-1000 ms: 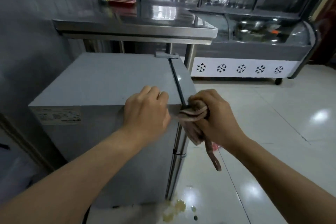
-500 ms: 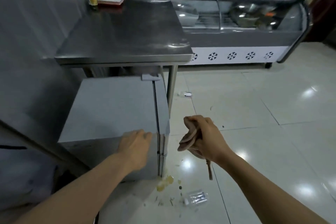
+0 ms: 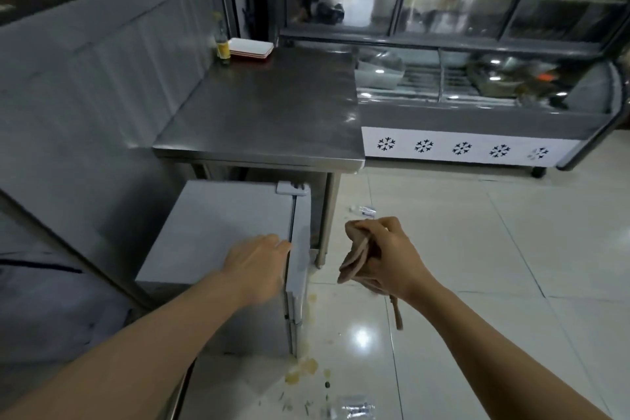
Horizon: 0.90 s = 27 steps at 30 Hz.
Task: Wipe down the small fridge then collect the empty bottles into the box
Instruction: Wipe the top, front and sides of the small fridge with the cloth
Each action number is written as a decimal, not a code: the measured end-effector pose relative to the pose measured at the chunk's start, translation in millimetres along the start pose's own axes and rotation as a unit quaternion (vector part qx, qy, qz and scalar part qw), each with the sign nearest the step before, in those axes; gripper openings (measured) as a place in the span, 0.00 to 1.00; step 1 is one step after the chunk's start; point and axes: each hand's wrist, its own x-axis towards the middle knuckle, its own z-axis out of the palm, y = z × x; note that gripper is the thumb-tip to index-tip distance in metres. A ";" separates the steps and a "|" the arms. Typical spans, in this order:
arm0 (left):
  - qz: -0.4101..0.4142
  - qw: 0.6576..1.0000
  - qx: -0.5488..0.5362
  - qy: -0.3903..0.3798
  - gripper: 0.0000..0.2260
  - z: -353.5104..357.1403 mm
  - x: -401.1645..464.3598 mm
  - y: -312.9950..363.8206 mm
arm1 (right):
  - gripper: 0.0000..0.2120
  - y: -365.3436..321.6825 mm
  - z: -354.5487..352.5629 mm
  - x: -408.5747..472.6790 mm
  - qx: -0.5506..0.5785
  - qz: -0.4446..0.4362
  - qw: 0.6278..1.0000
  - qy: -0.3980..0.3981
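Left hand [image 3: 254, 269] lies flat on top of the fridge [image 3: 218, 232], fingers straight, tips right at the dark seam near the door edge. Nothing gripped there. Right hand [image 3: 385, 262] is out in the air just right of the fridge, clenched around a bunched brownish rag [image 3: 354, 261]; a thin tail of the rag dangles below the wrist. The rag is clear of the fridge, not touching it.

The fridge itself sits half tucked under a steel table [image 3: 272, 112], its back end beneath the tabletop, a table leg just right of its door. On the floor [image 3: 511, 266] right of the fridge's front corner there's a yellowish spill [image 3: 303, 370] with small scraps around it. Just past that, nearer the camera, a clear bottle [image 3: 356, 409] lies on its side. A second small bottle [image 3: 364, 211] lies on the floor right of the fridge, beyond the table leg, too blurred to make out more. At the table's far corner behind the fridge: a yellow-labelled bottle upright beside a stack of trays [image 3: 250, 49].
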 end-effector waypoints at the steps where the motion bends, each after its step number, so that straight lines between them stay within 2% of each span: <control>1: -0.006 1.000 -0.003 -0.002 0.21 -4.4 3.9 -1.1 | 0.27 -0.7 -3.9 4.9 0.003 -0.002 1.000 -0.005; 6: -0.006 0.999 -0.026 0.027 0.19 -23.1 40.7 -16.9 | 0.31 -0.2 -10.2 44.7 -0.008 0.007 1.000 -0.025; 10: 0.006 0.998 -0.026 0.055 0.22 -36.6 87.6 -35.4 | 0.28 3.1 -9.4 93.3 0.011 0.020 0.999 -0.029; 13: 0.009 0.997 -0.033 0.076 0.24 -45.9 128.8 -52.4 | 0.25 5.0 -10.3 139.2 -0.012 0.020 1.000 0.011; 16: 0.007 0.996 -0.023 0.091 0.21 -55.4 166.6 -68.0 | 0.27 5.3 -13.3 187.5 -0.044 0.028 0.997 0.056; 19: 0.001 0.995 -0.035 0.096 0.18 -63.5 198.1 -81.5 | 0.23 4.0 -16.3 237.3 -0.045 0.028 0.993 0.106; 24: 0.000 0.994 -0.032 0.107 0.18 -70.8 246.3 -99.2 | 0.21 9.6 -15.2 318.6 -0.095 -0.008 0.985 0.145; 27: -0.011 0.991 -0.027 0.128 0.20 -69.2 270.8 -107.0 | 0.26 20.4 -10.9 360.7 -0.118 -0.019 0.981 0.155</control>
